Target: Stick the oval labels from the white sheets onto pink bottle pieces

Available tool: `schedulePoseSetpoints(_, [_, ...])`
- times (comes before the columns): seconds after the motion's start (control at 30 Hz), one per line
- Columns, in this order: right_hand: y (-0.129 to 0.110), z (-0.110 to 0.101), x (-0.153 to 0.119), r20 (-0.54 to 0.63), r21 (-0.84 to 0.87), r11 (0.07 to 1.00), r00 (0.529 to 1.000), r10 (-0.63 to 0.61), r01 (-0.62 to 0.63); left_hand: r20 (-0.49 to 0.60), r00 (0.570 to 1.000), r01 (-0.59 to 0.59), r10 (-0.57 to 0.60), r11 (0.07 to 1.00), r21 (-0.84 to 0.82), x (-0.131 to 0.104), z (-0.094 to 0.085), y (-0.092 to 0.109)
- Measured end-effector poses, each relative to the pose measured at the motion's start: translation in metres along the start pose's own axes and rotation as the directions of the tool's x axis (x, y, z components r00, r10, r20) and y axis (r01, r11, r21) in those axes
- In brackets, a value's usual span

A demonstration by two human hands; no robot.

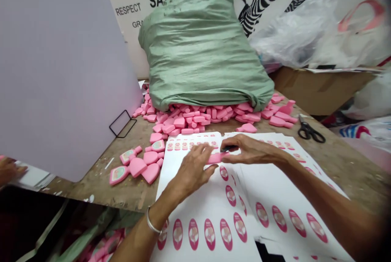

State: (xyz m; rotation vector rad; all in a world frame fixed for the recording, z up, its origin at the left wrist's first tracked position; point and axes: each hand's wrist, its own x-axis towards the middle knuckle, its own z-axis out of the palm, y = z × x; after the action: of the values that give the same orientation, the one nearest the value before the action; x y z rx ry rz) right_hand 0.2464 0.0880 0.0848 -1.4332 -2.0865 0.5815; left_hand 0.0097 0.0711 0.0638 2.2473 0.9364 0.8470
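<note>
My left hand (195,166) is closed on a small pink bottle-shaped piece (214,158), lying on its side above the sticker sheets. My right hand (249,150) meets the piece's other end with its fingertips. Between that hand's thumb and fingers sits a small black object (230,148), mostly hidden, its kind unclear. Beneath both hands are white sheets (198,197) printed with pink oval stickers (209,233) and rows of smaller labels (185,145). Several pink pieces lie left of the sheets, and some, such as this labelled bottle (119,175), carry a sticker on the front.
A green cloth sack (204,50) stands at the back, with a heap of pink pieces (195,119) at its foot. Black scissors (310,132) lie to the right, near a cardboard box (324,87). At left, a large pale panel (61,70) partly hides another person's hand (10,170).
</note>
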Motion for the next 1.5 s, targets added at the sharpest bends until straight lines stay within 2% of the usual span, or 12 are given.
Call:
schedulePoseSetpoints(0.03, [-0.006, 0.005, -0.004, 0.142, 0.027, 0.998, 0.988, -0.056, 0.052, 0.045, 0.997, 0.064, -0.060, 0.994, -0.091, 0.000, 0.006, 0.000])
schedulePoseSetpoints(0.07, [-0.007, 0.013, -0.006, 0.203, 0.067, 0.996, 0.976, -0.078, 0.066, 0.075, 0.985, 0.168, -0.156, 0.967, -0.194, -0.001, 0.011, -0.002])
schedulePoseSetpoints(0.1, [-0.004, 0.022, -0.007, 0.187, 0.089, 0.995, 0.980, -0.062, 0.046, 0.090, 0.957, 0.289, -0.275, 0.904, -0.315, -0.003, 0.015, -0.006])
schedulePoseSetpoints(0.17, [0.009, 0.046, -0.007, 0.014, 0.022, 0.999, 0.999, 0.038, -0.039, 0.102, 0.868, 0.455, -0.485, 0.699, -0.552, -0.006, 0.023, -0.018])
schedulePoseSetpoints(0.23, [0.025, 0.072, -0.006, -0.126, -0.116, 0.986, 0.987, 0.103, -0.118, 0.111, 0.802, 0.490, -0.587, 0.542, -0.683, -0.008, 0.030, -0.029])
schedulePoseSetpoints(0.27, [0.031, 0.084, -0.007, -0.171, -0.177, 0.974, 0.979, 0.115, -0.145, 0.100, 0.790, 0.485, -0.604, 0.517, -0.705, -0.007, 0.034, -0.034])
schedulePoseSetpoints(0.4, [0.040, 0.109, -0.008, -0.242, -0.294, 0.943, 0.967, 0.085, -0.156, 0.060, 0.778, 0.464, -0.626, 0.506, -0.727, 0.002, 0.049, -0.045])
schedulePoseSetpoints(0.6, [0.039, 0.109, -0.008, -0.226, -0.371, 0.922, 0.974, 0.024, -0.109, 0.037, 0.777, 0.446, -0.629, 0.508, -0.737, 0.009, 0.062, -0.052])
schedulePoseSetpoints(0.8, [0.043, 0.107, -0.006, -0.202, -0.360, 0.929, 0.979, 0.013, -0.087, 0.041, 0.792, 0.438, -0.609, 0.520, -0.733, 0.008, 0.062, -0.056])
schedulePoseSetpoints(1.17, [0.040, 0.104, -0.010, -0.262, -0.402, 0.914, 0.963, -0.058, -0.054, 0.034, 0.802, 0.418, -0.597, 0.519, -0.745, 0.007, 0.061, -0.056])
schedulePoseSetpoints(1.33, [0.041, 0.107, -0.007, -0.219, -0.441, 0.897, 0.974, -0.056, -0.047, 0.029, 0.794, 0.418, -0.608, 0.509, -0.752, 0.007, 0.062, -0.056])
schedulePoseSetpoints(1.5, [0.040, 0.113, -0.005, -0.292, -0.370, 0.928, 0.954, -0.070, -0.045, 0.028, 0.789, 0.409, -0.614, 0.490, -0.769, 0.008, 0.065, -0.058])
